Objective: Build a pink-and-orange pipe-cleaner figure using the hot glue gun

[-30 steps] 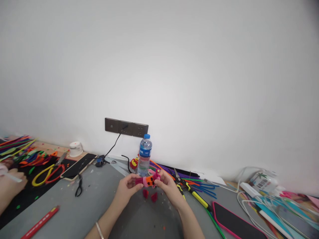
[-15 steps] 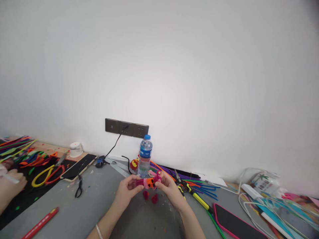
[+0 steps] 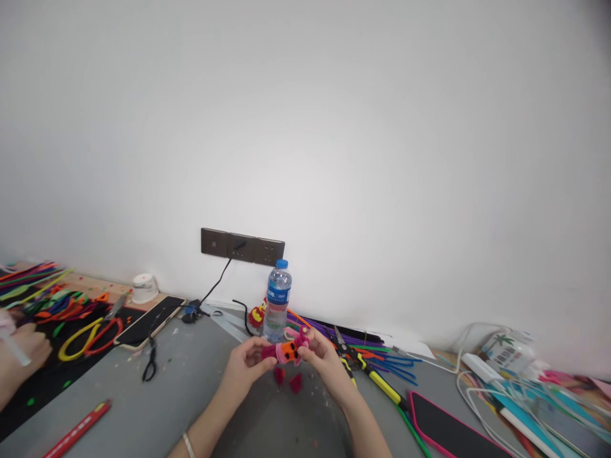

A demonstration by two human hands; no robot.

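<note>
Between my two hands is a small pipe-cleaner figure (image 3: 288, 350) in magenta, pink and orange with dark spots. My left hand (image 3: 249, 364) pinches its magenta end between thumb and fingers. My right hand (image 3: 321, 357) grips the opposite, pink end. Just below it, two small red fuzzy pieces (image 3: 296, 382) lie on the grey table (image 3: 191, 394). A water bottle (image 3: 277, 302) with a blue cap stands upright behind my hands, and a red-and-yellow fuzzy figure (image 3: 256, 315) sits beside it.
Right of my hands are yellow-black pliers (image 3: 379, 381), pipe cleaners (image 3: 391, 366), a pink-cased phone (image 3: 453, 426) and white cables (image 3: 470, 394). Leftward lie a phone (image 3: 150, 322), scissors (image 3: 93, 334) and a red pencil-like stick (image 3: 79, 429). Another person's hand (image 3: 26, 350) works at far left.
The pipe-cleaner figure has tilted slightly, its right end a little higher, while both hands keep their hold. The other person's hand at far left has shifted slightly.
</note>
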